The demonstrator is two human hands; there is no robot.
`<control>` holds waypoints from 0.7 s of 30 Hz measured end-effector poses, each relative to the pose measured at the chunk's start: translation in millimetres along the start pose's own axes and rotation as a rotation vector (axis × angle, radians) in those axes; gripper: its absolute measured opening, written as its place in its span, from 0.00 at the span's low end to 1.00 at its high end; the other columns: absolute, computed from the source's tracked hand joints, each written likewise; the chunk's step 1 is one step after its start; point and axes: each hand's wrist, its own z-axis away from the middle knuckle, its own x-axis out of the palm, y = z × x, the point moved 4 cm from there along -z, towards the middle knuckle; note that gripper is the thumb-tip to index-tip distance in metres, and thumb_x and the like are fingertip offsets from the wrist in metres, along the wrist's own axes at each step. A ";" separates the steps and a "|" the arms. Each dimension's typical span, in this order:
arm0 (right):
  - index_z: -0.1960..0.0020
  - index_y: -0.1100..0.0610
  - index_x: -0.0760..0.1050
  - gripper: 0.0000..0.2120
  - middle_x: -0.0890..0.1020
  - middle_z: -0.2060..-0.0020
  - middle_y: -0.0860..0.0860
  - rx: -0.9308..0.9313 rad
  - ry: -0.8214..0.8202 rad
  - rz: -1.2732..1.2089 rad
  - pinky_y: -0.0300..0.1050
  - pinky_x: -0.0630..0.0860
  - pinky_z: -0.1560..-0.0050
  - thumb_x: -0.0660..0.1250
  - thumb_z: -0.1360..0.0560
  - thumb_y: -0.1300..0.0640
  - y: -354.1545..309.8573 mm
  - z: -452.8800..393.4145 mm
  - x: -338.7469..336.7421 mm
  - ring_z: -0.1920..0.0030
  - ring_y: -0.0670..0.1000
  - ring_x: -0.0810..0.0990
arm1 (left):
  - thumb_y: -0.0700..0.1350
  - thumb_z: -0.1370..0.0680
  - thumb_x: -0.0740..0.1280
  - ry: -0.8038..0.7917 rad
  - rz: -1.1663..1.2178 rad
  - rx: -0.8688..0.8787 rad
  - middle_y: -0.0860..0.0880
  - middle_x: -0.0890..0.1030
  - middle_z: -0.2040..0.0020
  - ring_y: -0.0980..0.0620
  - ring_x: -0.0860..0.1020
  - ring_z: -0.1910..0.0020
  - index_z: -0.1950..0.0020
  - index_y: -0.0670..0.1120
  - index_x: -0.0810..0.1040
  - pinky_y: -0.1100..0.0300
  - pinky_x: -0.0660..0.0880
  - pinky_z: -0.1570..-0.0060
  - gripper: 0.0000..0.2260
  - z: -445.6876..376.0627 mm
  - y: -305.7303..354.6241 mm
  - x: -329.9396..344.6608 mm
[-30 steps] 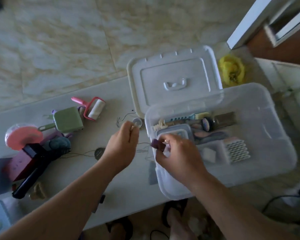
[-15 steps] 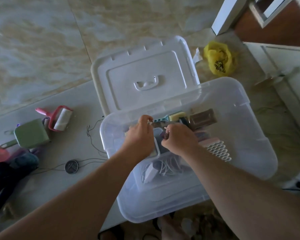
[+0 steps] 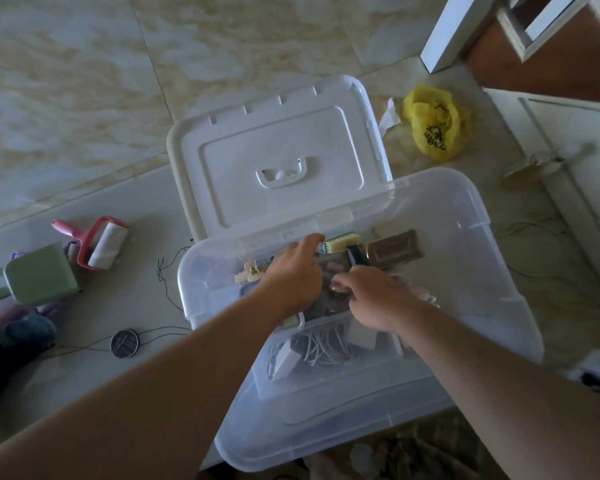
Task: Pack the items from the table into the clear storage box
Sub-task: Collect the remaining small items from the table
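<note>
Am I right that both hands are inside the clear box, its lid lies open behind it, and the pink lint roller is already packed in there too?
Not quite. The head view shows the pink lint roller on the table, left of the clear box. Both hands, left and right, are inside; the lid lies open behind.

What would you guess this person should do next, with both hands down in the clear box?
Probably let go and lift both hands out, then reach for the lint roller. Left hand and right hand are inside the clear storage box, while the roller, green case and round tin still lie on the table.
</note>
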 end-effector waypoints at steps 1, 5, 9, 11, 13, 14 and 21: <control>0.22 0.50 0.69 0.28 0.74 0.26 0.49 -0.004 -0.030 -0.039 0.43 0.69 0.44 0.59 0.19 0.67 3.5 2.3 -0.2 0.30 0.53 0.74 | 0.38 0.19 0.56 -0.027 -0.012 0.012 0.44 0.70 0.25 0.41 0.70 0.30 0.20 0.55 0.62 0.49 0.69 0.34 0.28 -2.5 6.1 2.9; 0.25 0.43 0.71 0.31 0.81 0.32 0.48 0.047 0.106 -0.138 0.45 0.78 0.47 0.60 0.21 0.68 28.3 10.7 -5.8 0.39 0.52 0.81 | 0.39 0.21 0.64 -0.099 -0.094 0.058 0.49 0.78 0.41 0.45 0.76 0.46 0.27 0.49 0.72 0.53 0.73 0.50 0.21 -17.2 15.3 20.0; 0.38 0.46 0.80 0.20 0.85 0.50 0.49 0.054 0.262 -0.205 0.47 0.75 0.56 0.60 0.22 0.63 47.3 26.3 -12.9 0.52 0.54 0.82 | 0.44 0.23 0.73 -0.067 -0.242 0.139 0.49 0.82 0.45 0.48 0.79 0.51 0.37 0.52 0.77 0.54 0.77 0.55 0.16 -28.1 6.7 48.9; 0.38 0.46 0.81 0.19 0.85 0.52 0.48 0.042 0.310 -0.238 0.45 0.73 0.58 0.62 0.22 0.62 48.9 33.5 -16.2 0.54 0.52 0.81 | 0.42 0.21 0.69 -0.084 -0.277 0.185 0.50 0.82 0.47 0.47 0.80 0.50 0.40 0.51 0.78 0.54 0.78 0.52 0.11 -29.1 6.7 59.8; 0.40 0.46 0.80 0.19 0.85 0.51 0.47 0.008 0.336 -0.230 0.47 0.76 0.56 0.63 0.24 0.62 46.2 35.8 -16.2 0.52 0.51 0.81 | 0.42 0.21 0.65 -0.067 -0.300 0.224 0.50 0.81 0.49 0.47 0.80 0.49 0.45 0.51 0.79 0.55 0.77 0.52 0.08 -28.1 7.6 61.4; 0.40 0.46 0.80 0.19 0.84 0.48 0.47 -0.011 0.346 -0.215 0.49 0.78 0.52 0.63 0.26 0.63 44.9 35.6 -15.9 0.50 0.52 0.81 | 0.42 0.22 0.65 -0.041 -0.306 0.245 0.51 0.80 0.47 0.48 0.80 0.47 0.44 0.51 0.79 0.55 0.78 0.50 0.08 -27.6 8.1 60.1; 0.29 0.56 0.71 0.30 0.75 0.33 0.56 0.004 0.442 0.173 0.60 0.78 0.40 0.70 0.30 0.58 9.3 33.3 -15.4 0.32 0.62 0.72 | 0.56 0.25 0.70 0.175 -0.294 0.386 0.47 0.63 0.23 0.42 0.64 0.24 0.18 0.57 0.53 0.43 0.67 0.27 0.39 16.6 -4.0 15.5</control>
